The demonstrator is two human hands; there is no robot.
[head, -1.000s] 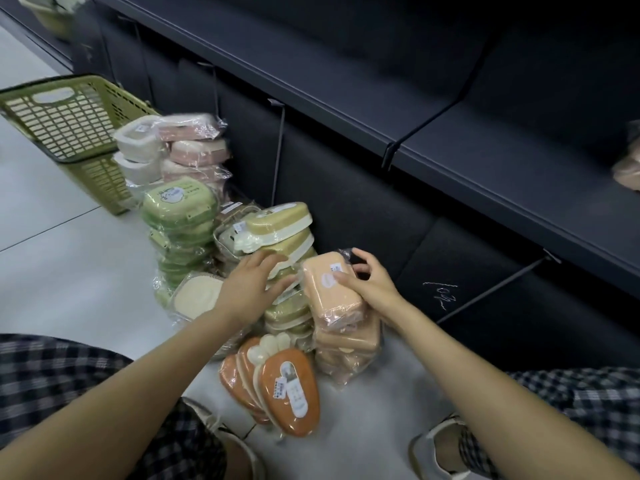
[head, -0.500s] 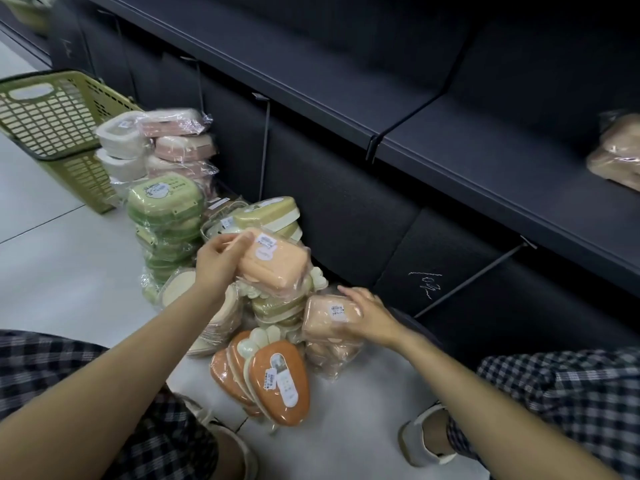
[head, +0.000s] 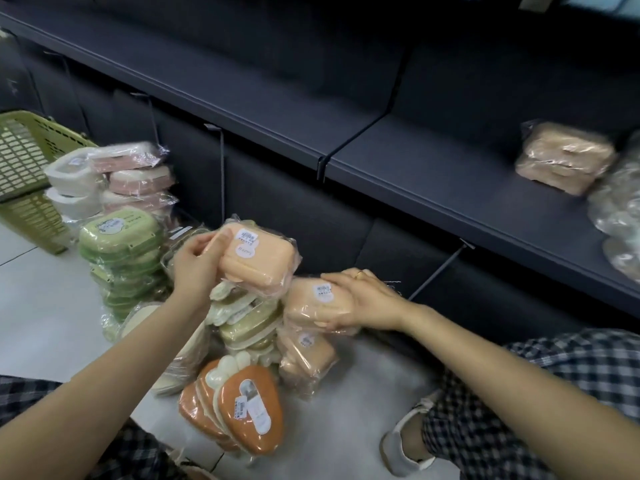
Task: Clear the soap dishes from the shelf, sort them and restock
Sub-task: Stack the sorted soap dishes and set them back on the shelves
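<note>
Soap dishes fill our view: we hold one peach-orange rectangular plastic soap dish in clear wrap [head: 257,259] lifted above the piles, our left hand [head: 195,263] gripping its left end with the fingers curled round the edge. Our right hand [head: 360,298] grips a second wrapped peach soap dish [head: 317,304] that sits on top of a short stack of peach dishes [head: 306,358] on the floor, the fingers wrapped over its right end and a ring showing on one finger. Just left of that stack stands a pile of cream and olive wrapped dishes [head: 247,323], partly hidden behind the lifted dish. In front of these, nearest us, lean several orange carrot-shaped dishes with white tops [head: 247,407]. Farther left rises a stack of light green rounded dishes [head: 119,251], and behind it stacks of white dishes [head: 69,183] and pink dishes [head: 138,178]. A yellow-green slotted plastic basket [head: 26,174] lies tipped on the pale tiled floor [head: 41,306] at the far left. Above the piles runs the dark metal shelf [head: 433,174], and on its right part rests a blurred tan wrapped pack [head: 564,157], with clear-wrapped bundles [head: 616,209] just beside it at the frame edge. Our checked trouser legs [head: 540,403] frame the bottom corners.
</note>
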